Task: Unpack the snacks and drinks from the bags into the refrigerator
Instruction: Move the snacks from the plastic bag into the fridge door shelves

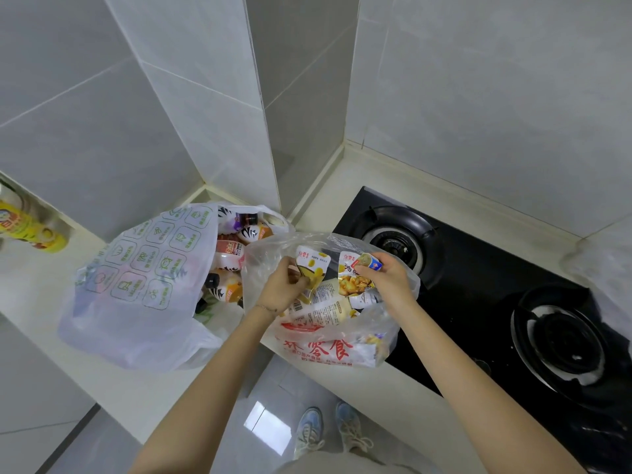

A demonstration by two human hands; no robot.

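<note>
Two plastic bags sit on the pale counter. The white bag (136, 285) with green printed squares, on the left, holds several drink bottles (232, 248). The clear bag (328, 343) with red lettering, beside the stove, holds several snack packets. My left hand (284, 285) is inside its mouth, shut on a white and yellow snack packet (313, 268). My right hand (390, 278) grips a packet (354, 278) showing golden snack pieces, with a small red and blue packet (371, 263) at my fingertips. No refrigerator is in view.
A black two-burner gas stove (478, 285) lies right of the bags. A yellow bottle (30, 224) lies at the far left of the counter (342, 186). Grey tiled walls and a protruding column (222, 114) close off the back. My shoes (328, 429) stand on the glossy floor.
</note>
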